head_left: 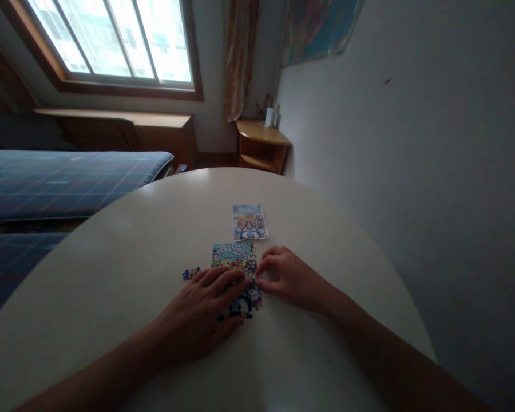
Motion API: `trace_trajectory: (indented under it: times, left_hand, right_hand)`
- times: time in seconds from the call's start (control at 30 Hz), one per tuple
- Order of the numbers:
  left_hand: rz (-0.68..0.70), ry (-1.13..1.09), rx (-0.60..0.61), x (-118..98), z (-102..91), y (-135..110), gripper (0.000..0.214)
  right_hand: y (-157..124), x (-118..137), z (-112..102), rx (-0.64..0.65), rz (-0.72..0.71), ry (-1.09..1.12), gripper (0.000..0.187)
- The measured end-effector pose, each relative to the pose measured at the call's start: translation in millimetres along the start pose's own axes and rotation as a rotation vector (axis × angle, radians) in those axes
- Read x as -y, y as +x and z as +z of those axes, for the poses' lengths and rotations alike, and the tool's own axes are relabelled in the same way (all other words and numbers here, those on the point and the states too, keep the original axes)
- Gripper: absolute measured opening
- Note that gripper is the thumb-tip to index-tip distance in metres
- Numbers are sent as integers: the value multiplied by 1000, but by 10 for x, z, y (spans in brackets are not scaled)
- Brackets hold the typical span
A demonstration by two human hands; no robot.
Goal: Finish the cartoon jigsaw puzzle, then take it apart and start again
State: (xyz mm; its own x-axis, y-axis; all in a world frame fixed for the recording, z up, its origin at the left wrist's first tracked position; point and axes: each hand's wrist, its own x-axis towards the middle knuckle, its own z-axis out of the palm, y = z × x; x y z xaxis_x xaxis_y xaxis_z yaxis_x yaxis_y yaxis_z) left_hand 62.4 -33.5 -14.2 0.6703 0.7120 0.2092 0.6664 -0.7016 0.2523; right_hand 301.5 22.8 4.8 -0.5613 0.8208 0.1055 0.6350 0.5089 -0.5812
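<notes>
A colourful jigsaw puzzle (234, 252) with "Bluey" lettering lies on the round table, partly assembled, its right edge uneven. My left hand (210, 303) rests palm down across the puzzle's middle and lower left, fingers stretched out, hiding part of it. At the right edge, my right hand (283, 274) has thumb and forefinger curled into a pinch that touches the border; whatever sits between the tips is too small to make out. Loose puzzle pieces (191, 273) lie just left of the puzzle. Beyond its top edge is a printed picture sheet (249, 222) with matching artwork.
The white round table (163, 229) nearly meets the wall (412, 171) on the right. Past its far left edge is a plaid-covered bed (68, 177). A wooden corner shelf (264, 134) holding small items stands beyond, near a curtain and window.
</notes>
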Motion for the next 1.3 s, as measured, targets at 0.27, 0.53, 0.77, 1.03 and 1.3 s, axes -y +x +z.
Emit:
trace_trajectory:
  times: [0.27, 0.53, 0.77, 1.03, 1.3]
  left_hand:
    - [-9, 7, 22, 9, 19, -6, 63]
    - [-1, -9, -6, 1, -6, -9, 57]
    - [13, -24, -36, -6, -17, -1, 50]
    - [17, -16, 9, 2, -26, -23, 54]
    - [9, -25, 4, -7, -26, -16, 54]
  right_hand:
    - [21, -6, 23, -36, 38, 31, 9]
    - [20, -1, 5, -26, 37, 18, 13]
    - [-42, -5, -63, 15, -93, 17, 18]
    - [-149, 92, -197, 180, -204, -235, 30]
    - [-184, 181, -202, 177, -180, -298, 32]
